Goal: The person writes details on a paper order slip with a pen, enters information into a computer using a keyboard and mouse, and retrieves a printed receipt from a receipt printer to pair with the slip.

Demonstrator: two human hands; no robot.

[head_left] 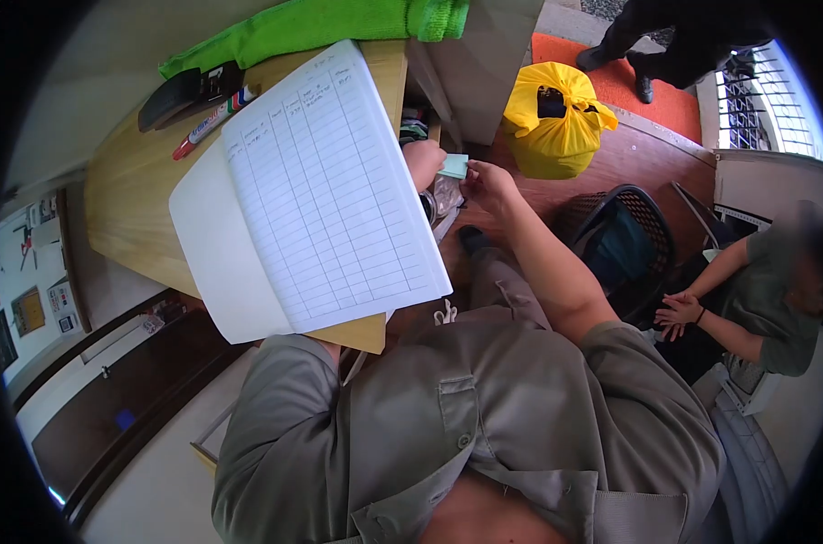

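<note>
A small pale green slip of paper [454, 166] is between my two hands, above an open drawer [434, 127] at the table's edge. My right hand [489, 187] pinches its right end between thumb and fingers. At its left end, my left hand [423, 163] is closed on it, partly hidden by the notebook. The open notebook [330, 199], ruled in columns with handwriting at the top, lies on the wooden table [126, 195] and covers my left forearm. Small items, too dim to name, lie in the drawer.
A marker [214, 122], a dark object [171, 100] and a green towel [311, 32] lie at the table's far side. On the floor are a tied yellow bag [556, 136] and a dark basket [624, 245]. One person sits at right; another stands on an orange mat [665, 104].
</note>
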